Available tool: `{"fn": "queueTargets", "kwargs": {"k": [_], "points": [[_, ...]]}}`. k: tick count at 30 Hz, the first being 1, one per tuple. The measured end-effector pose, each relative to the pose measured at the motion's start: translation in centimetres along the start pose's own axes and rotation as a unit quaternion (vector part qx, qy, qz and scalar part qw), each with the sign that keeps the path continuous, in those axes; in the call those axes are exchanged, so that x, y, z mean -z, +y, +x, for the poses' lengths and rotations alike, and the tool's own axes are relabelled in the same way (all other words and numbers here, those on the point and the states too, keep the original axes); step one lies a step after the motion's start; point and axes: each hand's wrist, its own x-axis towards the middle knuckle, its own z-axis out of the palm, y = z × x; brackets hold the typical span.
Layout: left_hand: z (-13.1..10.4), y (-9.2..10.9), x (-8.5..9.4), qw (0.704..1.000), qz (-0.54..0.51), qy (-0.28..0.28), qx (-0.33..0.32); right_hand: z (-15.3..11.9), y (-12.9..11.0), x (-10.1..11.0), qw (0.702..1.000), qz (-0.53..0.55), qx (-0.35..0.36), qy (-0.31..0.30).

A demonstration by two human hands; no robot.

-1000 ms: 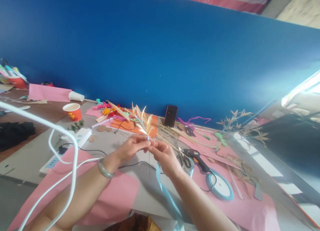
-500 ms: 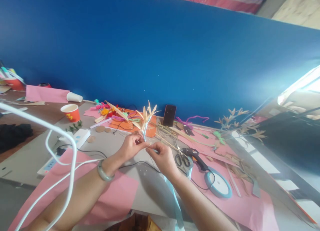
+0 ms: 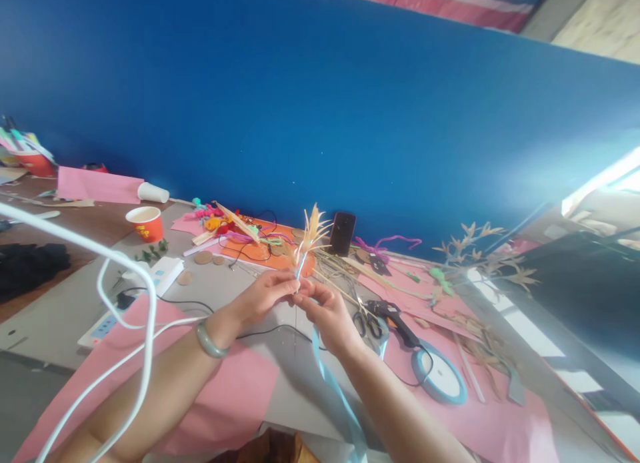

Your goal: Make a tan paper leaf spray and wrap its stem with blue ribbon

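A straw-coloured flower (image 3: pixel 313 231) with pointed petals stands upright above my hands, its stem wrapped in light blue ribbon. My left hand (image 3: pixel 267 295) is closed, pinching the stem just under the flower. Close against it, my right hand (image 3: pixel 320 308) is closed as well, its fingertips at the stem's lower part. Light blue ribbon (image 3: pixel 334 381) hangs from beside the right hand down towards the front edge. A thin bare end of the stem points down below the fingers. What exactly lies between the right fingertips is partly hidden.
Scissors (image 3: pixel 367 321), a black glue gun (image 3: pixel 395 319) and a ribbon spool (image 3: pixel 440 376) lie to the right. A phone (image 3: pixel 342 233) leans at the back. Left are a red paper cup (image 3: pixel 145 224), a power strip (image 3: pixel 163 278) and a white cable (image 3: pixel 150 329). More straw flowers (image 3: pixel 483 253) stand far right.
The flower has turned and now stands more upright. My hands have come together at the stem, and the ribbon hangs higher beside the right hand. The view has shifted slightly.
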Motion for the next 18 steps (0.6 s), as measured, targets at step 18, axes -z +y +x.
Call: {"fn": "queueTargets", "kwargs": {"k": [18], "points": [[0.5,-0.9,-0.4,0.963,0.151,0.190,-0.118,0.1,0.5,-0.5,0.991,-0.098,0.014,0.094]]}}
